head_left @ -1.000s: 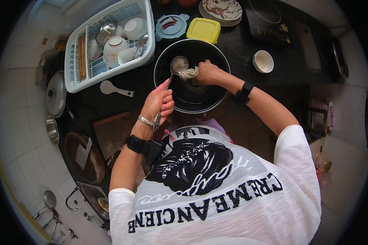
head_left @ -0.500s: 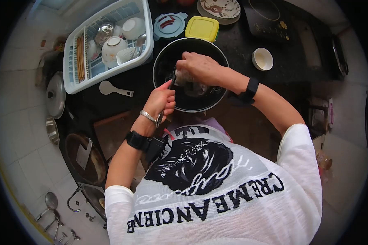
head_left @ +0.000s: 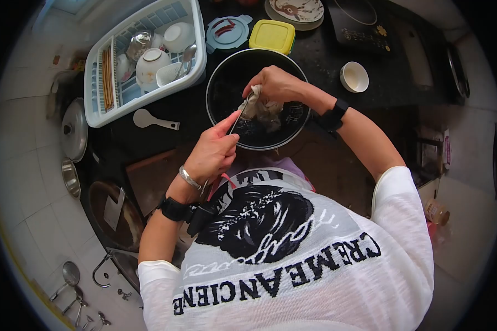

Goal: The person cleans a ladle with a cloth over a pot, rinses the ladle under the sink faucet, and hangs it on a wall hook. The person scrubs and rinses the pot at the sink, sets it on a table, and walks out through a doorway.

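Observation:
Over the dark round pot (head_left: 211, 105), my right hand (head_left: 279, 84) pinches a pale, limp food piece (head_left: 253, 105) by its upper end. Its greyish lower part hangs inside the pot; its exact kind I cannot make out. My left hand (head_left: 214, 149) is closed around a thin-bladed knife (head_left: 236, 122), its index finger stretched along the blade. The blade reaches over the near left rim and meets the left side of the food piece. Most of the knife's handle is hidden in my palm.
Behind the pot stand a yellow-lidded box (head_left: 271, 36) and a blue lid (head_left: 228, 33) with reddish strips on it. A dish rack (head_left: 94, 105) with bowls and a white rice paddle (head_left: 154, 120) are on the left. On the right is a white bowl (head_left: 354, 77).
My right hand has risen slightly and pulled the food piece up, so more of it shows. My left hand has moved a little lower, its index finger now extended along the blade.

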The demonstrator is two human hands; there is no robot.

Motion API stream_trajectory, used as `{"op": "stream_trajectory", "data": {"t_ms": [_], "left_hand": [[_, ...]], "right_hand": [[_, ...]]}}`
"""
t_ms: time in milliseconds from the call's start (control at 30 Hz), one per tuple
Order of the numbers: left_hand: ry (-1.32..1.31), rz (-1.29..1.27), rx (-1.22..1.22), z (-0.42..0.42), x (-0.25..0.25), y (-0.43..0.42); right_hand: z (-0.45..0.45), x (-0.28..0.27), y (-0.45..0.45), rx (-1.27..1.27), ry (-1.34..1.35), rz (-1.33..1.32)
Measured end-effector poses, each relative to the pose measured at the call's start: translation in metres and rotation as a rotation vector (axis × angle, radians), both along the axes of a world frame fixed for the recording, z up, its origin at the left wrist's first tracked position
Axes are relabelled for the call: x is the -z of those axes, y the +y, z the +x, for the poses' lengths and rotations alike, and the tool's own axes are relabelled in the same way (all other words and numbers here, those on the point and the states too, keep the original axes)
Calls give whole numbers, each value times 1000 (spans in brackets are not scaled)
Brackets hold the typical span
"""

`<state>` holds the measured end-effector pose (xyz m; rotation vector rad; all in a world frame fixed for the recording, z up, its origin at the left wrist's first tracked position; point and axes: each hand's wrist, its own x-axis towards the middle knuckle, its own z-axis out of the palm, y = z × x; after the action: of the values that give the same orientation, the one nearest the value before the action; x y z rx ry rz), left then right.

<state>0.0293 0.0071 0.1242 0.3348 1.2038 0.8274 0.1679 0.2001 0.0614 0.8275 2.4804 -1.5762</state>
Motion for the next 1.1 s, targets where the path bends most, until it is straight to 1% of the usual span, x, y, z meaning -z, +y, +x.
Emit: {"op": "stream_trajectory", "data": {"t_ms": [33, 100, 133, 167, 233, 267, 300, 367, 400, 433, 467, 500, 533, 567, 633, 667, 733, 767, 833, 867, 900, 967, 1033, 1100], "left_hand": [[0, 1, 1, -4, -4, -2], [-226, 60, -77, -10, -10, -6], [-276, 81, -114, -10, -8, -7], [-277, 81, -115, -10, -7, -7], [-438, 104, -212, -5, -5, -6], [-439, 106, -212, -4, -2, -5], [-450, 93, -219, -3, 3, -4], [-458, 80, -229, 0, 15, -1], [-400, 66, -256, 2, 23, -1], [-340, 53, -281, 2, 29, 1], [-295, 22, -345, 2, 33, 3], [-294, 21, -346, 0, 35, 6], [-311, 30, -383, -2, 38, 8], [-329, 40, -420, -5, 41, 11], [-350, 39, -409, -7, 45, 14], [-366, 5, -429, -7, 47, 16], [-379, -25, -443, -7, 52, 16], [-415, -52, -460, -9, 57, 15], [-453, -78, -484, -11, 62, 13], [-438, -95, -491, -11, 63, 11], [-425, -111, -496, -10, 64, 9], [-444, -110, -484, -7, 63, 8], [-456, -109, -458, -4, 57, 9], [-450, -63, -379, 3, 46, 9]], "right_hand": [[3, 0, 0, 1, 0, 1], [9, 2, 0, 265, 289, -455], [10, 2, -1, 344, 377, -593], [10, 4, -4, 344, 377, -593], [7, 14, -12, 698, 615, -1053], [5, 24, -15, 789, 627, -1105], [6, 34, -16, 788, 626, -1104], [6, 55, -19, 1033, 377, -1267], [4, 60, -20, 968, 263, -1056], [5, 64, -16, 969, 265, -1060], [5, 67, -11, 764, -7, -686], [6, 65, -9, 543, -261, -311], [6, 62, -9, 427, -340, -65], [7, 65, -14, 428, -339, -67], [12, 72, -25, 172, -317, 606], [13, 75, -24, 173, -316, 605], [13, 70, -16, -349, -518, 483], [13, 67, -12, -346, -515, 485], [12, 52, -4, 3, -477, 310], [13, 9, -10, 278, -361, 52], [15, -6, -12, 381, -254, 6], [15, -13, -18, 531, -16, 16], [7, 9, -23, 559, 154, 82], [-2, 22, -32, 536, 125, 116]]}}
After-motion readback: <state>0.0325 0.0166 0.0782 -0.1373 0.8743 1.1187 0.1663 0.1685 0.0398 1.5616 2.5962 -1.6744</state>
